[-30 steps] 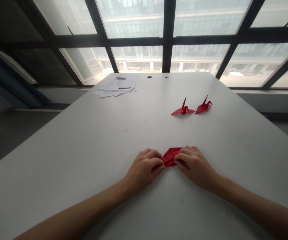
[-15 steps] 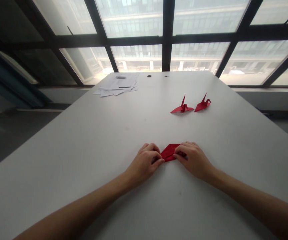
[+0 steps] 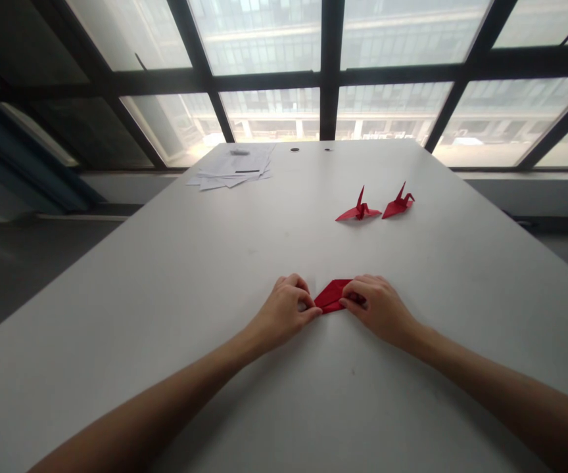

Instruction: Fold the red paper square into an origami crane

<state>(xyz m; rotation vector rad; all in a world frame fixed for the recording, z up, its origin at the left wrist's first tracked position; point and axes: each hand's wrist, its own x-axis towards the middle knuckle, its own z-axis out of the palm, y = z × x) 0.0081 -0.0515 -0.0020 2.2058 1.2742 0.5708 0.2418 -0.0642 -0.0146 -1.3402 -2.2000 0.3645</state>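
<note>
A folded piece of red origami paper (image 3: 331,295) lies low over the white table between my hands, with a crease line running along it. My left hand (image 3: 288,309) pinches its left tip between thumb and forefinger. At the other end, my right hand (image 3: 377,305) has its fingers curled over the paper and covers that part. Further back stand two red paper cranes, the left crane (image 3: 359,211) with its wing low on the table and the right crane (image 3: 399,204) close beside it.
White paper sheets (image 3: 237,172) lie in a loose pile at the table's far left, with a small pale object (image 3: 239,152) on top. A round dark disc (image 3: 294,150) and a tiny dark item (image 3: 328,150) sit near the far edge of the white table (image 3: 205,263). Windows rise behind.
Both hands have shifted slightly away from me with the red paper. My left fingertips pinch closer at its left tip. The cranes stay in place.
</note>
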